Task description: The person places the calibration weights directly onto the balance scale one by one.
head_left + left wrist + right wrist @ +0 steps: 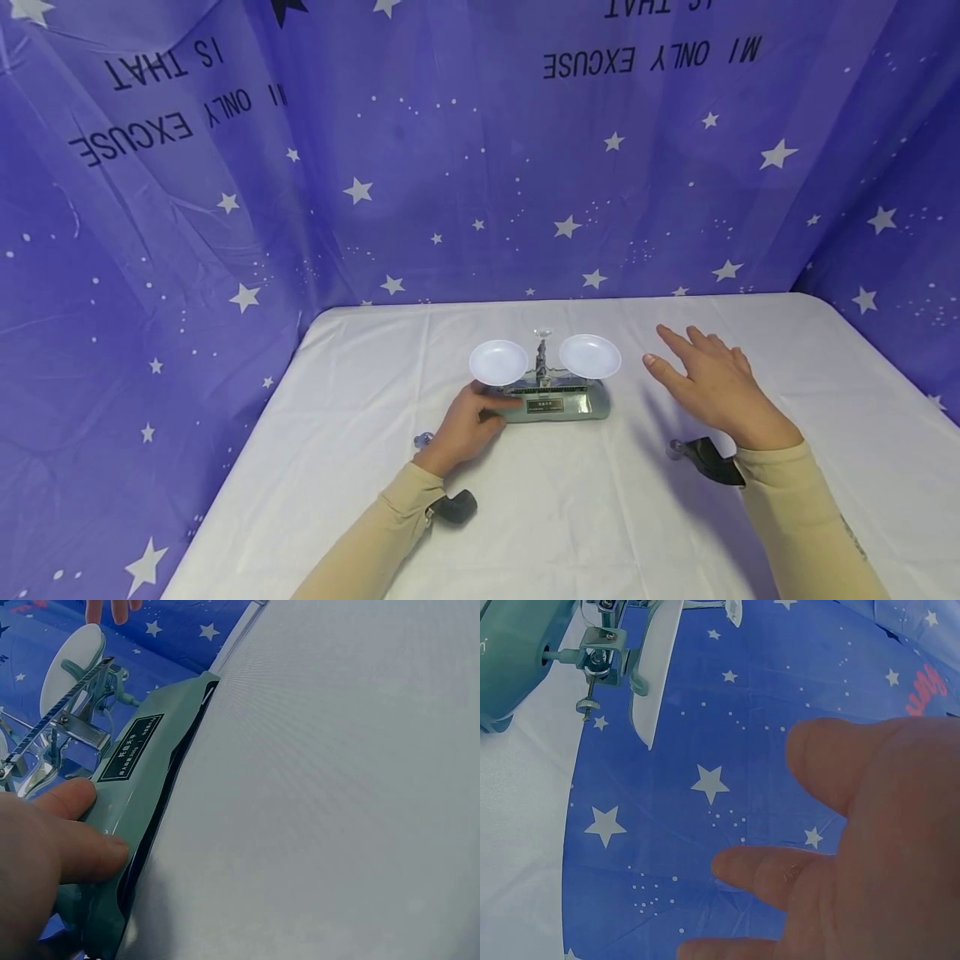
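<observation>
A balance scale with a grey-green base stands on the table, its dark nameplate facing me. Two white pans sit above the beam: the left pan and the right pan. My left hand grips the left end of the base. In the left wrist view, the thumb and a finger lie on the base beside the nameplate, with the other fingers hidden. Off to the right of the scale, my right hand hovers with spread fingers, holding nothing. The right wrist view shows a pan edge-on beyond its fingertips.
A white cloth covers the table. Blue-purple curtains with stars and lettering hang behind it and at both sides. Dark wrist-worn devices sit under the left wrist and right wrist.
</observation>
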`<action>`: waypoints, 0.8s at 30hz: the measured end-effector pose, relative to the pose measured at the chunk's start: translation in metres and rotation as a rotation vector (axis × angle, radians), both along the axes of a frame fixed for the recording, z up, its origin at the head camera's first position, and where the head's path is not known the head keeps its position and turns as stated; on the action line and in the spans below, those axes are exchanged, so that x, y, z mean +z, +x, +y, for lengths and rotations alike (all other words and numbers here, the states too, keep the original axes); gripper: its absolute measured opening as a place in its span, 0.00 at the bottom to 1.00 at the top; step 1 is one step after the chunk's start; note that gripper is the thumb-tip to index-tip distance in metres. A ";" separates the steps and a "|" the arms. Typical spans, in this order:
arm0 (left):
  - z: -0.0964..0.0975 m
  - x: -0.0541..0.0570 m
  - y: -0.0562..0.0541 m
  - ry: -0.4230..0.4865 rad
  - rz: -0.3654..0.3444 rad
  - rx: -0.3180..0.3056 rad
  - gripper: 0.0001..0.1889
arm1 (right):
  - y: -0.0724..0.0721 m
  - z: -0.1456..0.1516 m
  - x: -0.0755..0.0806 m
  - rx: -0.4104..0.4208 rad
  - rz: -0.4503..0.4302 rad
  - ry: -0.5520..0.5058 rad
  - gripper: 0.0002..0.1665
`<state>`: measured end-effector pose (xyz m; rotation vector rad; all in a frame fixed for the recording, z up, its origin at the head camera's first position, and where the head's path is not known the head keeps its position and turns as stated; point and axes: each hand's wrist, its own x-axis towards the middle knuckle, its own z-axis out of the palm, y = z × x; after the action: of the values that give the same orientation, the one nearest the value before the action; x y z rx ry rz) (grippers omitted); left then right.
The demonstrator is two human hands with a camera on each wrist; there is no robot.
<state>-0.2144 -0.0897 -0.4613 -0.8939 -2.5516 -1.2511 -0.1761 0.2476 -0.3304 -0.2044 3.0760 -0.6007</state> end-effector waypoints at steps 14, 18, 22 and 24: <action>-0.001 0.001 0.000 0.005 0.029 0.004 0.20 | 0.001 0.003 0.002 0.002 -0.011 -0.012 0.44; 0.000 -0.001 0.000 0.011 0.021 0.000 0.20 | 0.002 0.012 0.003 -0.002 -0.023 -0.017 0.45; 0.001 -0.002 0.000 -0.005 0.020 0.005 0.20 | 0.005 0.026 0.000 -0.010 -0.041 -0.017 0.45; 0.001 -0.002 0.000 -0.007 0.030 0.010 0.20 | 0.007 0.034 -0.003 -0.012 -0.047 -0.020 0.45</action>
<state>-0.2142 -0.0892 -0.4632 -0.8928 -2.5363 -1.2169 -0.1692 0.2813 -0.3336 -0.1689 3.0290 -0.6276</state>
